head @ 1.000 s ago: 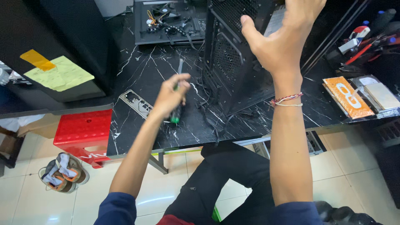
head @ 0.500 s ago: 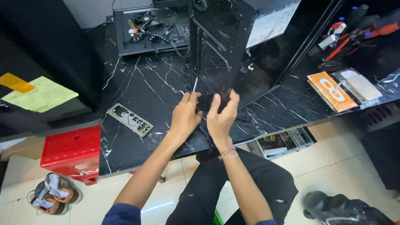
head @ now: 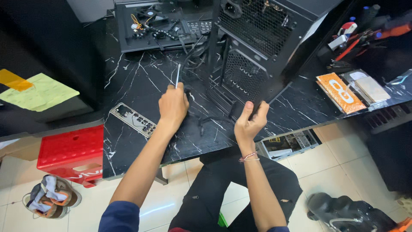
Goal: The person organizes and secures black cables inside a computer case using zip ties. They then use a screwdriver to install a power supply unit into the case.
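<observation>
1. my left hand (head: 172, 105) is curled into a fist around a screwdriver (head: 177, 76); its metal shaft sticks up out of the fist, pointing away from me over the black marble-patterned table (head: 128, 86).
2. the handle is buried in my palm, so i cannot tell its colour.
3. my right hand (head: 251, 122) is pinched on the bottom near corner of the black computer case (head: 257, 47), fingers wrapped over the edge and thumb pressed beside them. a thin bracelet sits on that wrist.
4. the case stands on the table just beyond my hands, tilted, its perforated rear panel facing me, with the power-supply grille at the top and a slotted area lower down.
5. a tangle of black cables (head: 201, 116) lies on the table between my two hands and runs up toward the case.
6. just left of my left forearm a silver i/o shield plate (head: 133, 119) lies flat near the table's front edge.
7. at the back of the table sits an open black tray-like chassis part (head: 150, 25) with wires and small components inside.
8. to the right, well apart from my hands, an orange flat packet (head: 339, 92) lies beside a clear bag, with red-handled tools (head: 356, 41) farther back.
9. on the tiled floor to the left stands a red plastic stool (head: 71, 152), with a pair of shoes (head: 51, 197) near it; yellow-green paper (head: 40, 92) lies on a dark surface above.
</observation>
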